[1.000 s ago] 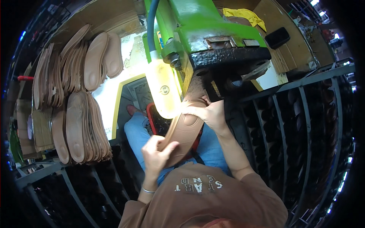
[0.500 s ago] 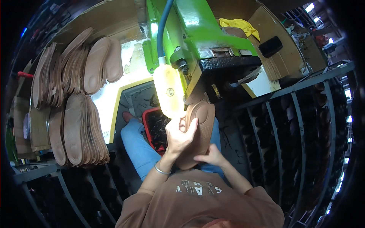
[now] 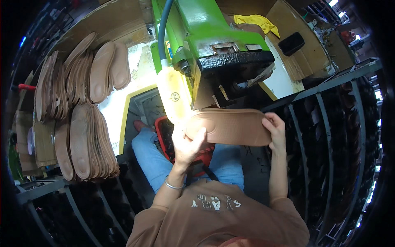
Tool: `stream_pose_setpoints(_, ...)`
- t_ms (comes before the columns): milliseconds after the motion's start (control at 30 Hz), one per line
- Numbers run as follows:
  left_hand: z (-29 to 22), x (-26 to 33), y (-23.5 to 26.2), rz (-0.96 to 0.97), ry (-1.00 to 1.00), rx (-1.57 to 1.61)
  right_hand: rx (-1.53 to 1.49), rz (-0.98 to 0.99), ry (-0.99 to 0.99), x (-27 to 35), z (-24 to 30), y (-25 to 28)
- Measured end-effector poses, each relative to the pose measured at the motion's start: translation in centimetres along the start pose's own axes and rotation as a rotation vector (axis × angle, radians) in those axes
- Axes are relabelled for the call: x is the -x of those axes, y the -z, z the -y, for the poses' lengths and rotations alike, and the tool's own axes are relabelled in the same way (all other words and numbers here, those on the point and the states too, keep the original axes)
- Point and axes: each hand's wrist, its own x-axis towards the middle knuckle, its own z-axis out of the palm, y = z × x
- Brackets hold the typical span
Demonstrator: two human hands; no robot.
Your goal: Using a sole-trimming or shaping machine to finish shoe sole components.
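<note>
A brown insole (image 3: 234, 126) is held lengthwise, left to right, just below the black front of the green machine (image 3: 230, 24). My left hand (image 3: 187, 144) pinches its left end, the thumb lying on the rounded heel mark. At the other end, my right hand (image 3: 275, 129) grips the insole with thumb on top and fingers mostly hidden beneath. The insole's upper edge is close to the machine's lower metal part (image 3: 205, 96); whether they touch I cannot tell. A bright yellowish lamp (image 3: 175, 95) hangs beside my left hand.
Stacks of brown insoles (image 3: 92, 142) stand on the left of the work table. Between my legs is a red bin (image 3: 164, 153) with dark scraps. A black box-shaped object (image 3: 291, 43) and a yellow cloth (image 3: 257, 24) lie at back right. Metal racks (image 3: 325, 127) flank me.
The insole has turned from upright to lying sideways. My right hand has swung outward and up to the right with its end, while my left hand keeps hold of the heel end.
</note>
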Motion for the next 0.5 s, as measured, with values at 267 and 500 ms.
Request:
stream_pose_setpoints(267, 1.2, 4.6, 1.9, -0.243, -0.088, -0.273, -0.591, -0.175, 0.012, 2.2, -2.3, -9.8)
stream_pose_setpoints(500, 1.6, -3.4, 4.7, -0.198, -0.417, -0.56, -0.479, -0.318, 0.093, 1.2, -1.7, -5.7)
